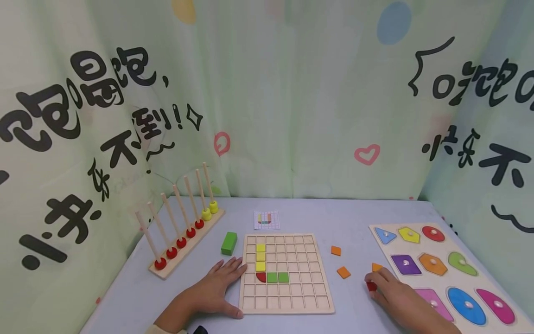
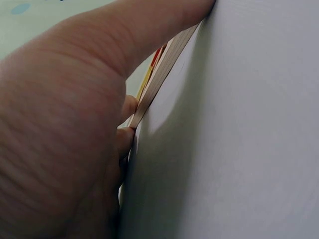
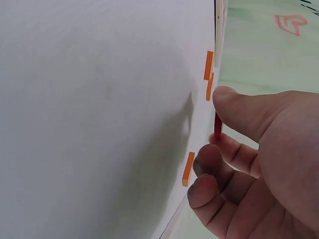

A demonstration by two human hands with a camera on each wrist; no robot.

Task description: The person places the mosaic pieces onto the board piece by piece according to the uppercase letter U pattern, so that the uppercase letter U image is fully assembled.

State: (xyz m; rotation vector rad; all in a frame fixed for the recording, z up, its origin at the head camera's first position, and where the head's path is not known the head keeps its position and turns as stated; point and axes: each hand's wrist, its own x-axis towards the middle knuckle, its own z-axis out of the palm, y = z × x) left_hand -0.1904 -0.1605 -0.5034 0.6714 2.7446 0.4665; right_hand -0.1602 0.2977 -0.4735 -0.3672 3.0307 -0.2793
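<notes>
A wooden grid board (image 1: pixel 288 297) lies flat in the middle of the table. On it, yellow square tiles (image 1: pixel 260 256) form a column, with a red quarter-round tile (image 1: pixel 261 277) beneath and two green tiles (image 1: pixel 277 277) to the right of that. My left hand (image 1: pixel 214 287), fingers spread, touches the board's left edge with fingertips and thumb. To the right of the board, my right hand (image 1: pixel 394 297) pinches a red tile (image 3: pixel 218 127) between thumb and fingers, just above the table. Most of that tile's shape is hidden.
Orange square tiles (image 1: pixel 344 272) lie between board and right hand; another orange tile (image 1: pixel 377 267) is beside that hand. A shape puzzle (image 1: pixel 423 246) lies at right. A pattern card (image 1: pixel 267 220), a green block (image 1: pixel 229 243) and a peg rack (image 1: pixel 160 273) stand behind and left.
</notes>
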